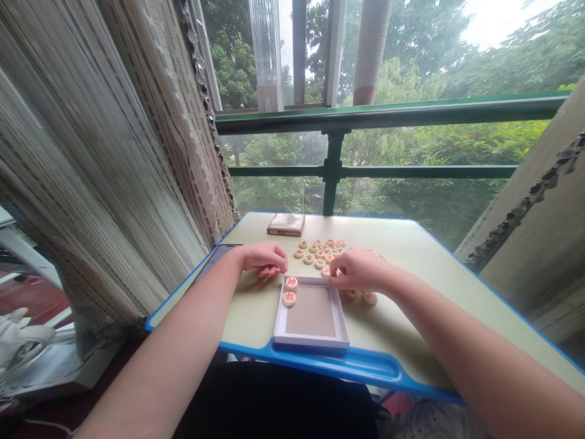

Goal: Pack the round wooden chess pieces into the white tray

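most game pieces (320, 254) lie between left hand (266, 258) and right hand (360, 269) (both curled; can't tell if gripping)

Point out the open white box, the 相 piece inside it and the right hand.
Open white box (315, 311), head view: bare inner floor.
相 piece (289, 299), head view: marked top face.
Right hand (360, 267), head view: back of the hand.

This looks like a home, in a window corner or enclosed balcony: long grey-beige striped fabric curtains (132, 122) hang beside glass, a dark green metal railing (388, 117) crosses before leafy green trees (411, 67), and a small cream-topped, blue-edged table (249, 323) bears round pale wooden Chinese chess pieces (320, 254).
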Tool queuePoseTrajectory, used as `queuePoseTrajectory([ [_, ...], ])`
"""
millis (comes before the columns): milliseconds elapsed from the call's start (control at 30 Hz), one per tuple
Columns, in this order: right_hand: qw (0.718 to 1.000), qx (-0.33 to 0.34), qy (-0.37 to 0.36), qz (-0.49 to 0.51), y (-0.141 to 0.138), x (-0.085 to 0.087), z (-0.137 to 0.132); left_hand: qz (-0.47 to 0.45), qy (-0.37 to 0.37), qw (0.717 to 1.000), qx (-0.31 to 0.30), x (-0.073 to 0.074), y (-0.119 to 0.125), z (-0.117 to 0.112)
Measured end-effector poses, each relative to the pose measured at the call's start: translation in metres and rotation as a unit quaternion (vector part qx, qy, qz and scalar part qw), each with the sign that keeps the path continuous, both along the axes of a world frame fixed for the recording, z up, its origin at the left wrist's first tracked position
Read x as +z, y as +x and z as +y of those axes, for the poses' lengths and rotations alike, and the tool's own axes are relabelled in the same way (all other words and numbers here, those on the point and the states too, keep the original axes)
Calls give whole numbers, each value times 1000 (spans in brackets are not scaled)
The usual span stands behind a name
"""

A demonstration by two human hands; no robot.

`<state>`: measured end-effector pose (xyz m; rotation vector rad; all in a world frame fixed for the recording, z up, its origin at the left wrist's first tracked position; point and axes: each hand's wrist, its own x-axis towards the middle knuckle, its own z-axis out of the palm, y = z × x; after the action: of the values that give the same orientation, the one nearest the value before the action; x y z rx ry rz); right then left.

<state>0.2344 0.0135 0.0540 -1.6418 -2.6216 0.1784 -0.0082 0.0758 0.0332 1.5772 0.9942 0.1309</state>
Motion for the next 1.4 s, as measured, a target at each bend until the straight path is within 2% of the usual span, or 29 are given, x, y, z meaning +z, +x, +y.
queuePoseTrajectory([
  [200,1000,6,-19,17,8,-1,6,33,11,999,-18,-1,2,0],
  [367,995,1,-44,88,18,3,13,37,17,999,-30,-1,1,0],
  [467,995,-43,-10,91,30,4,21,43,18,998,-39,0,2,-1],
  [633,990,-141,25,-15,53,1,34,46,11,998,-29,1,5,-4],
  [800,988,-146,-22,-47,57,1,34,47,21,998,-31,1,7,-5],
  [1000,987,-121,-98,-30,52,5,28,55,28,998,-34,3,8,-6],
  [1067,987,-117,-103,-27,52,5,28,59,30,997,-34,3,8,-5],
  [1233,988,-127,-84,-11,56,4,32,57,44,997,-8,-2,8,-3],
  [1400,979,-202,11,19,58,4,38,51,54,997,10,-4,10,-3],
])
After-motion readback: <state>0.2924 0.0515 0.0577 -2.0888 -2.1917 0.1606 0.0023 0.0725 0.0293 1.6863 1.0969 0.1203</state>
